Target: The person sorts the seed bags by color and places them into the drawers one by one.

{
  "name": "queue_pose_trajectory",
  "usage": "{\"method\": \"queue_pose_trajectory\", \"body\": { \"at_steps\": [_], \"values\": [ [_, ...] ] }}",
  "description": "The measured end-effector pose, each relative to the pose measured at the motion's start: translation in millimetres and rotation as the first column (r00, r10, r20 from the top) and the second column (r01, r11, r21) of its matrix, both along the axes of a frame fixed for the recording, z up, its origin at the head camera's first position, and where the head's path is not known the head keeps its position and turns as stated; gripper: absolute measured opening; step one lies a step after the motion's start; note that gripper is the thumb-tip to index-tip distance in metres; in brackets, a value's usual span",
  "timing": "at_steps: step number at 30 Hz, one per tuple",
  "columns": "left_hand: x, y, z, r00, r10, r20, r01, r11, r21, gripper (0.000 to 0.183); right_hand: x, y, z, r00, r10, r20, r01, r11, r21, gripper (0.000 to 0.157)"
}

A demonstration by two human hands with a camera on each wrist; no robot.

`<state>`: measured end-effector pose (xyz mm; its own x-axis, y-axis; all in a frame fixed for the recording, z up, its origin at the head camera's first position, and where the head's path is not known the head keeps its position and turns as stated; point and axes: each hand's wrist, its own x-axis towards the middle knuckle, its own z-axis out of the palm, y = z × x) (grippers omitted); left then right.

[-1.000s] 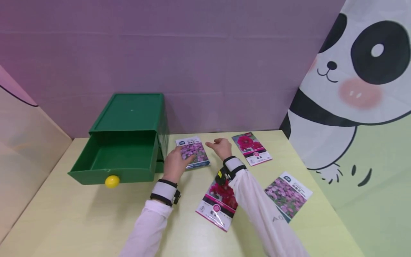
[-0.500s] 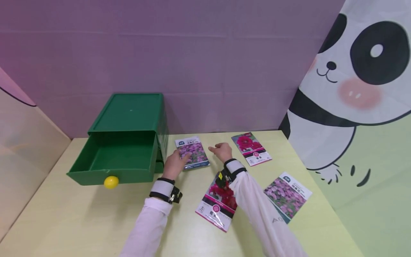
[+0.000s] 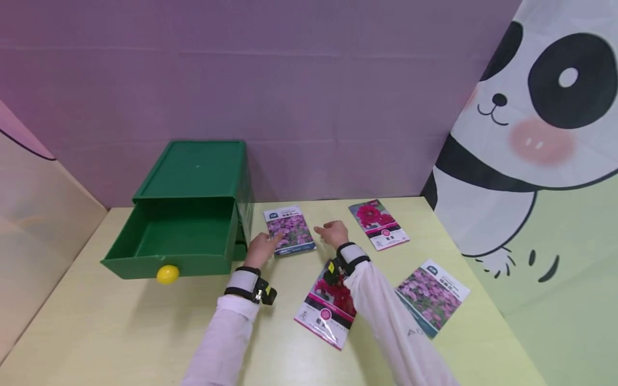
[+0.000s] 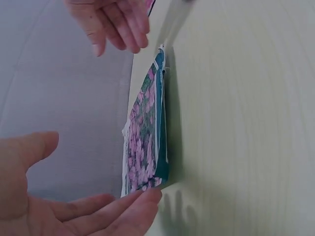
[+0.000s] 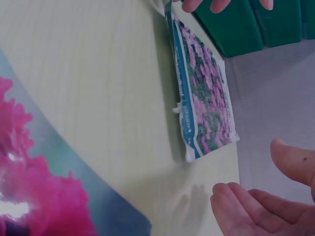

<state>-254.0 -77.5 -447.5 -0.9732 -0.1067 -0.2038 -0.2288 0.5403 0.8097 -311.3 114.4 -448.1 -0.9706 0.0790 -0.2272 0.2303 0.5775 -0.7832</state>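
Purple-flower packet (image 3: 292, 231) lying face up near the far edge of the pale surface (image 3: 120, 327); we count clock directions from it in the head view, with twelve toward the purple backdrop (image 3: 299, 102). Its thick teal edge faces us, at six. At eight we find the left hand (image 3: 263, 250), fingers extended and thumb spread, with nothing in its hold; the fingertips lie right at the packet's side, and we cannot tell whether they touch. At three is the right hand (image 3: 333, 234), fingers loosely extended, thumb apart, likewise holding nothing; a strip of bare surface separates it from the packet. Just beside the packet at nine we see the extended green drawer (image 3: 203, 265), its right wall leaving a narrow gap on that side; a yellow knob (image 3: 167, 274) marks its front, and the green cabinet (image 3: 197, 170) stands behind, toward ten. Beyond the right hand, at three, lies a far red-flower packet (image 3: 379, 224). A near red-flower packet (image 3: 328, 313) at five and a second purple-flower packet (image 3: 432, 295) at four are partly overlapped by the right wrist gear and sleeve (image 3: 386, 316), respectively, with surface showing between them.
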Motion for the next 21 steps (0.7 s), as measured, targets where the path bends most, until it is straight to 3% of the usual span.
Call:
{"method": "queue_pose_trajectory", "body": {
  "at_steps": [3,8,11,13,15,16,18,19,20,21],
  "values": [
    [-1.6,-1.1,-1.7,0.999,0.009,0.038,-0.010,1.000,0.014,0.053,-0.5,1.3,-3.6,1.000,0.009,0.005,-0.009,1.000,0.000,0.049],
    [-4.3,-2.9,-3.0,0.985,0.043,0.169,-0.060,0.994,0.093,0.048,-8.8,2.9,-13.8,1.000,0.026,0.012,-0.026,1.000,-0.008,0.050],
    [-5.6,-3.9,-3.7,0.972,0.069,0.223,-0.108,0.980,0.166,0.050,-62.4,15.2,-88.4,0.999,0.033,-0.029,-0.035,0.997,-0.062,0.060],
    [-6.5,-4.6,-4.7,0.967,0.087,0.239,-0.138,0.969,0.205,0.052,-110.4,26.5,-156.4,0.999,0.042,-0.034,-0.046,0.993,-0.109,0.071],
    [-7.0,-4.7,-5.6,0.964,0.105,0.244,-0.167,0.954,0.249,0.054,-167.4,37.5,-235.9,1.000,0.023,-0.001,-0.023,0.989,-0.148,0.083],
    [-7.4,-4.6,-6.2,0.962,0.115,0.249,-0.182,0.946,0.268,0.055,-186.3,40.7,-262.9,0.999,0.017,0.026,-0.013,0.986,-0.164,0.086],
    [-7.7,-4.4,-7.0,0.958,0.129,0.255,-0.206,0.930,0.304,0.058,-208.9,45.1,-296.9,0.999,0.020,0.051,-0.009,0.977,-0.215,0.093],
    [-7.9,-4.1,-7.1,0.955,0.138,0.264,-0.225,0.916,0.334,0.058,-211.6,45.4,-302.9,0.998,0.018,0.056,-0.004,0.970,-0.243,0.093],
    [-8.3,-3.6,-7.3,0.950,0.144,0.276,-0.242,0.899,0.365,0.058,-208.5,44.4,-300.3,0.998,0.015,0.060,0.001,0.962,-0.272,0.092],
    [-8.5,-3.3,-7.9,0.946,0.150,0.287,-0.261,0.878,0.401,0.059,-198.2,41.3,-287.4,0.998,0.010,0.069,0.011,0.956,-0.293,0.089]
  ]
}}
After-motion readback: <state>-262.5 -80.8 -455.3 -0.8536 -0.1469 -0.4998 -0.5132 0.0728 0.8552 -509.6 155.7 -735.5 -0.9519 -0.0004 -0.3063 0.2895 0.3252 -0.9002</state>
